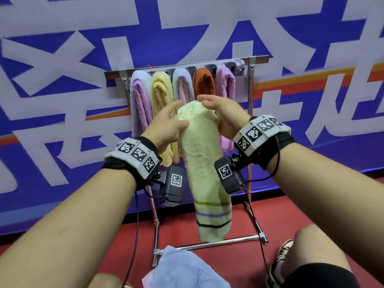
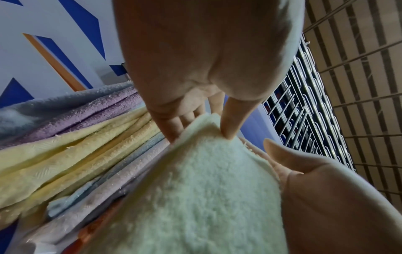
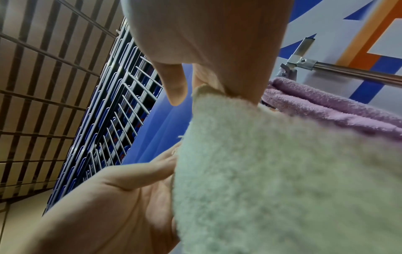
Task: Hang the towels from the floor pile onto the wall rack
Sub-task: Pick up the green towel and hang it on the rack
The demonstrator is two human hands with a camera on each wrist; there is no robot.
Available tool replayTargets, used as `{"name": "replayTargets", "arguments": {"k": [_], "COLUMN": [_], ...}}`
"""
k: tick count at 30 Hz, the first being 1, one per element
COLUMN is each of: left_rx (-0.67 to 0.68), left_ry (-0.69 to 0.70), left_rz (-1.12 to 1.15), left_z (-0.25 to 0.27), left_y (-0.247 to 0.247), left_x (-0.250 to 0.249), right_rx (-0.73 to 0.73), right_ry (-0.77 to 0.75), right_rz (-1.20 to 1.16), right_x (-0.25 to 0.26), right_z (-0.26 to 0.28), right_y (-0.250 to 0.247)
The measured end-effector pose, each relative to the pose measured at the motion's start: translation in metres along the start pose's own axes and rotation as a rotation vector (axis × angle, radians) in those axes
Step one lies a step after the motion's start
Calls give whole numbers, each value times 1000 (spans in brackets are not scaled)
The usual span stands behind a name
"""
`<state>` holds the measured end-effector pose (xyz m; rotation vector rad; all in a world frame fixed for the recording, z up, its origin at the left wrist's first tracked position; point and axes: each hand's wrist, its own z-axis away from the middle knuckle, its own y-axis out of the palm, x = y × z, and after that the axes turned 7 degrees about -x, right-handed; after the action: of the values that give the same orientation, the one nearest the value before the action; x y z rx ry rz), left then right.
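Down at the bottom of the head view, a pale blue towel [image 1: 182, 269] lies on the red floor [image 1: 311, 208], waiting its turn. Just above it, mid-frame, I'm holding the cream-green towel [image 1: 204, 163] up in the air in front of the rack. My left hand [image 1: 166, 125] pinches its top fold, thumb in front and fingers behind; my right hand [image 1: 224, 115] cups the other side, fingers curled over the top edge. The towel's long axis runs near vertical, folded end up, striped hem pointing down toward lower centre, tilted slightly right. Beyond, in the upper middle, five towels already drape the rack [image 1: 252, 59]. I'd say the free hook [image 1: 239, 66] at upper right is the target: keep the fold bunched and level, lift clear of the purple towel [image 1: 225, 86], then settle it over.
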<state>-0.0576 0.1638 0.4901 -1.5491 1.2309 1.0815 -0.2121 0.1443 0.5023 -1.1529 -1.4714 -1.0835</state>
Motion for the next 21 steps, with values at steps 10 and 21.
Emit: {"name": "replayTargets", "arguments": {"k": [10, 21], "left_rx": [-1, 89], "left_ry": [-15, -57], "left_rz": [-39, -65], "left_z": [-44, -80], "left_y": [40, 77], "left_x": [12, 29], "right_rx": [-66, -54], "right_ry": [75, 214], "right_rz": [-92, -270], "right_x": [-28, -59], "right_z": [-30, -53], "right_y": [-47, -88]}}
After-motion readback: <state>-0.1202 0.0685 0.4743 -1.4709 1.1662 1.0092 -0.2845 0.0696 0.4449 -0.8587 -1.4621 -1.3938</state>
